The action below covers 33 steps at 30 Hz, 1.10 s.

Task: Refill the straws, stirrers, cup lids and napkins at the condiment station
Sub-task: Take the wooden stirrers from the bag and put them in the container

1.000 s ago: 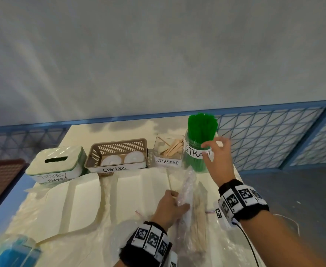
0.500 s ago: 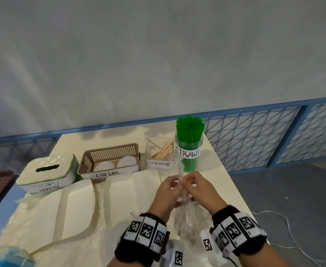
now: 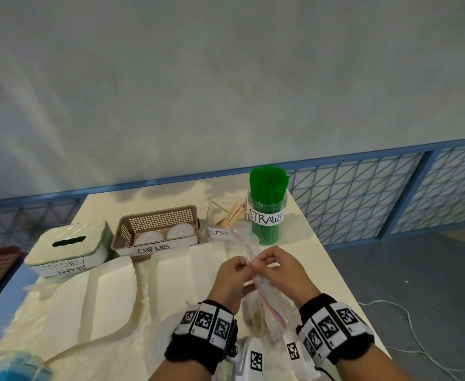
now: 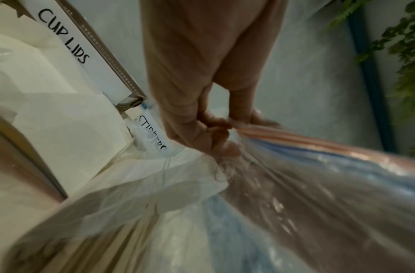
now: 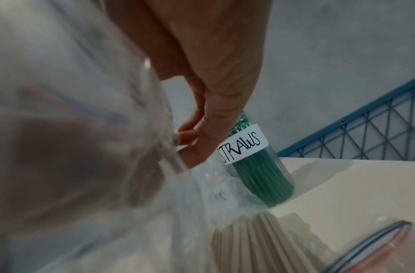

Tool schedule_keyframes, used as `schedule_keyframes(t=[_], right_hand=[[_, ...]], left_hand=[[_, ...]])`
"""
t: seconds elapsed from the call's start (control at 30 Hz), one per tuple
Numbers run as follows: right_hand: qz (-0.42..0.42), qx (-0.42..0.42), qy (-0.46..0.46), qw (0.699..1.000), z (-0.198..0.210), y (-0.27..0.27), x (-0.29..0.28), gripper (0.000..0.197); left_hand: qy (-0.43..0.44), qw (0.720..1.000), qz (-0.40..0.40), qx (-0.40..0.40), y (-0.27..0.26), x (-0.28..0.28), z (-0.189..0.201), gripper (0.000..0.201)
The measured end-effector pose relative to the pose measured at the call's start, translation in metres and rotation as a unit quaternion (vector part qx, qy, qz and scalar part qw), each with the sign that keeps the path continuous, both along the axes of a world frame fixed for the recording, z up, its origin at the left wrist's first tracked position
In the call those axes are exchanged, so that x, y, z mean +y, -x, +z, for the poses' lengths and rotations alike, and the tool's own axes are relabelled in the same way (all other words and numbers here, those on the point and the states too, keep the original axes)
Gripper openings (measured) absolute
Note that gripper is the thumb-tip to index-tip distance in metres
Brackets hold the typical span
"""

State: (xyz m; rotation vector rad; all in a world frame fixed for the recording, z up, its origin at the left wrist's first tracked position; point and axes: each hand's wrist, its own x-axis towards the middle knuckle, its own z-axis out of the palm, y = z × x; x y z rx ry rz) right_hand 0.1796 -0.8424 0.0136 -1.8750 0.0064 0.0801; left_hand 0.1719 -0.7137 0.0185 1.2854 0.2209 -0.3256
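Note:
A clear zip bag [image 3: 261, 301] holding wooden stirrers is lifted off the table in front of me. My left hand [image 3: 232, 270] and right hand [image 3: 271, 266] each pinch the bag's red zip strip at its top, fingertips almost meeting. In the left wrist view the left hand [image 4: 215, 129] grips the zip bag [image 4: 295, 184] by that strip. In the right wrist view the right hand [image 5: 190, 140] pinches the plastic. Behind stand the stirrer box [image 3: 227, 213], the full green straws jar [image 3: 267, 207], the cup lids basket [image 3: 157, 229] and the napkin box [image 3: 66, 248].
White packaging and crumpled plastic [image 3: 99, 292] cover the table's near left. A blue-topped container [image 3: 14, 367] sits at the lower left corner. The table's right edge [image 3: 336, 270] drops to a grey floor with a cable. A blue mesh fence [image 3: 377, 196] runs behind.
My right hand left the straws jar and came down to the bag. Both hands lifted the stirrer bag upright and now pinch its zip strip.

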Motion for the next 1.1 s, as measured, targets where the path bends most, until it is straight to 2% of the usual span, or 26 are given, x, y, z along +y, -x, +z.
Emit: schedule_keyframes(t=[0.1,0.17,0.3,0.4,0.5,0.57,0.63,0.7,0.8,0.9,0.97,1.0,1.1], right_hand=[[-0.002,-0.014,0.016,1.0,0.001,-0.005,-0.003,0.013],[-0.001,-0.015,0.031,0.999,-0.001,-0.008,-0.003,0.022],[0.006,-0.024,0.08,0.996,-0.004,-0.008,0.005,0.026],[-0.002,-0.02,0.049,0.999,-0.004,-0.006,0.007,0.009],[0.027,-0.002,0.023,0.999,0.0,-0.004,0.008,0.022],[0.031,-0.031,0.059,0.997,0.001,-0.006,0.006,0.012],[-0.008,-0.042,0.056,0.998,0.0,-0.01,-0.002,0.015],[-0.067,-0.015,0.011,0.998,-0.002,-0.011,-0.013,0.015],[-0.115,-0.011,-0.026,0.993,-0.002,-0.01,-0.025,0.013],[-0.036,-0.005,-0.021,0.999,0.009,-0.006,-0.013,0.019],[0.048,0.001,0.033,0.998,0.01,-0.003,0.002,0.027],[0.071,-0.009,0.051,0.996,0.009,-0.003,0.008,0.025],[0.028,-0.029,0.033,0.999,0.001,-0.009,0.005,0.018]], left_hand=[[0.042,0.998,0.023,0.042,-0.001,0.001,0.002,0.039],[0.06,0.996,0.026,0.055,-0.003,0.002,0.002,0.033],[0.023,0.999,0.005,0.025,-0.003,0.002,0.005,0.012],[0.008,1.0,0.026,-0.002,-0.003,0.006,0.002,0.02],[-0.005,1.0,0.029,-0.007,-0.004,0.009,-0.001,0.027],[0.005,0.999,0.04,0.006,-0.005,0.009,-0.001,0.028],[0.04,0.996,0.075,0.038,-0.008,0.012,-0.005,0.03],[0.07,0.988,0.117,0.072,-0.013,0.022,-0.01,0.029],[0.034,0.987,0.131,0.088,-0.017,0.036,-0.014,0.031],[0.015,0.994,0.097,0.052,-0.014,0.03,-0.009,0.037],[0.003,0.996,0.068,0.049,-0.012,0.017,-0.006,0.041],[0.01,0.997,0.063,0.053,-0.011,0.013,-0.005,0.041],[0.043,0.991,0.079,0.099,-0.013,0.018,-0.002,0.033]])
